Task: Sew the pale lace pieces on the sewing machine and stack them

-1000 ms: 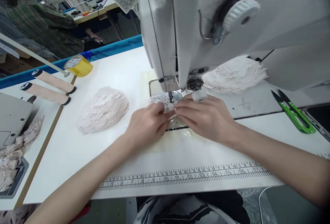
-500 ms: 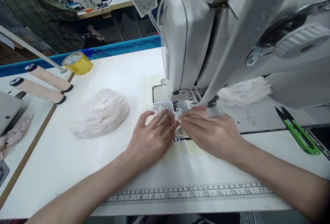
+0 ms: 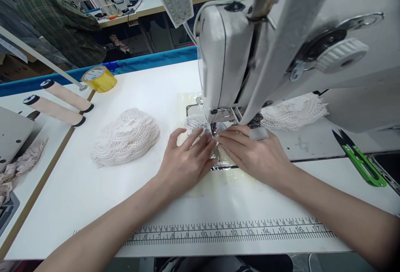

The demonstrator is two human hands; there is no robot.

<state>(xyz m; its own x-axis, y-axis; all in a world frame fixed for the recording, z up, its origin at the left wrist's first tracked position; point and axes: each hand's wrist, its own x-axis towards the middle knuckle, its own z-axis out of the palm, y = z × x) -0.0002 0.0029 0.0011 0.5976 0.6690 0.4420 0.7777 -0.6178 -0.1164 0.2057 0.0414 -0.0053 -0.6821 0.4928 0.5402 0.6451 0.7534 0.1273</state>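
Note:
A piece of white lace point(image 3: 195, 126) lies under the presser foot point(image 3: 214, 129) of the white sewing machine point(image 3: 231, 51). My left hand point(image 3: 184, 161) rests flat on the lace with its fingers stretched toward the needle. My right hand point(image 3: 256, 155) lies flat beside it, fingertips touching the lace just right of the foot. A clear thimble-like cap point(image 3: 258, 133) sits on one finger of the right hand. Both hands press the lace against the machine bed.
A heap of white lace pieces point(image 3: 126, 136) lies to the left, another pile point(image 3: 293, 111) behind the machine arm. Green thread snips point(image 3: 359, 159) lie at the right. Yellow tape roll point(image 3: 99, 79) and two thread cones point(image 3: 56, 104) stand far left. A printed ruler point(image 3: 231, 232) runs along the front edge.
Both hands have slid the lace forward, closer under the presser foot. The left fingers now lie flatter. The view shifted slightly.

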